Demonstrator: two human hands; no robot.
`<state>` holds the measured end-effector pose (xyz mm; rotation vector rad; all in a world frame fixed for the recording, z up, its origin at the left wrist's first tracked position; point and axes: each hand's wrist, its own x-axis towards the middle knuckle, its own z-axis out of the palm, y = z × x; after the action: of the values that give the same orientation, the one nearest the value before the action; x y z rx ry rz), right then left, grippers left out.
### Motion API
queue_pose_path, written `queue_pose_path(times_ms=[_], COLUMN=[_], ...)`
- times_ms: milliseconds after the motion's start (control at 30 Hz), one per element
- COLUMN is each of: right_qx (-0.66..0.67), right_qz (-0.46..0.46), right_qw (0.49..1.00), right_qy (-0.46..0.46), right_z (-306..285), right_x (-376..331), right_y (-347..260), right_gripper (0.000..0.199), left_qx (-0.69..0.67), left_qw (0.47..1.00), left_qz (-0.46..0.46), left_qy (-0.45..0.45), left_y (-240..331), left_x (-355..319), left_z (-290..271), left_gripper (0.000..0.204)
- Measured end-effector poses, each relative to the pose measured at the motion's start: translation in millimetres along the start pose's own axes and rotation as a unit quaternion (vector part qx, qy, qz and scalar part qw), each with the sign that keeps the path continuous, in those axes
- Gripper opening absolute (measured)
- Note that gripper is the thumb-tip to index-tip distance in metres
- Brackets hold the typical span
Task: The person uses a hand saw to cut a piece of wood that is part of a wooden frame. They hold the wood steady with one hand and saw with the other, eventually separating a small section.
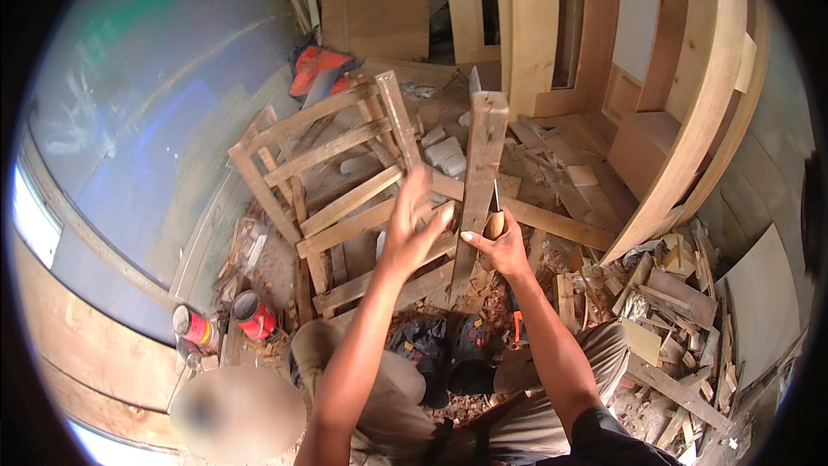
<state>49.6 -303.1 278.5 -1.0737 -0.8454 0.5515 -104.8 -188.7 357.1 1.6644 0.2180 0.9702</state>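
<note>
Right between the two hands there's a wooden post (483,151), roughly upright. Right hand (506,252) is curled around a wood-handled tool (494,225) (blade up), thumb over the post's face; left hand (409,233), blurry, looks open and empty just left.

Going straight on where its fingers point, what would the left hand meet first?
The left hand would probably meet the slatted wooden frame's straight brown leg first; depth is unclear.
</note>
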Motion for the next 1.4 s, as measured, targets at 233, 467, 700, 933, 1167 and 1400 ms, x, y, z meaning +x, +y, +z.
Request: queue_pose_path(times_ms=[233, 467, 700, 933, 1167, 1400], right_qx=[-0.237, -0.153, -0.025, -0.056, -0.094, -0.061], right_qz=[0.057, 0.069, 0.161, 0.170, 0.153, 0.190], right_qw=[0.969, 0.976, 0.972, 0.971, 0.965, 0.953], right_qy=[0.051, 0.138, 0.172, 0.162, 0.192, 0.230], right_z=[31.6, -0.9, -7.8, -40.9, -50.1, -54.3], right_x=[-47.3, -103.1, -147.0, -169.7, -166.1, -163.1], right_y=[58.1, 112.8, 68.8, 84.9, 81.7, 79.7], right_gripper=[0.083, 0.067, 0.031, 0.025, 0.027, 0.025], left_qx=[0.223, -0.107, -0.230, -0.332, -0.275, -0.251], left_qw=[0.975, 0.993, 0.969, 0.940, 0.959, 0.961], left_qz=[0.005, -0.027, -0.089, -0.071, -0.074, -0.106], left_qy=[0.017, -0.047, 0.028, -0.024, -0.015, 0.045], left_y=[12.3, -10.9, -25.4, -22.6, -27.4, -38.5], left_x=[24.5, 3.0, 4.0, 2.6, 8.4, 27.0], left_z=[-18.2, -52.2, -71.5, -70.3, -75.1, -78.1], left_gripper=[0.078, 0.075, 0.098, 0.099, 0.096, 0.098])
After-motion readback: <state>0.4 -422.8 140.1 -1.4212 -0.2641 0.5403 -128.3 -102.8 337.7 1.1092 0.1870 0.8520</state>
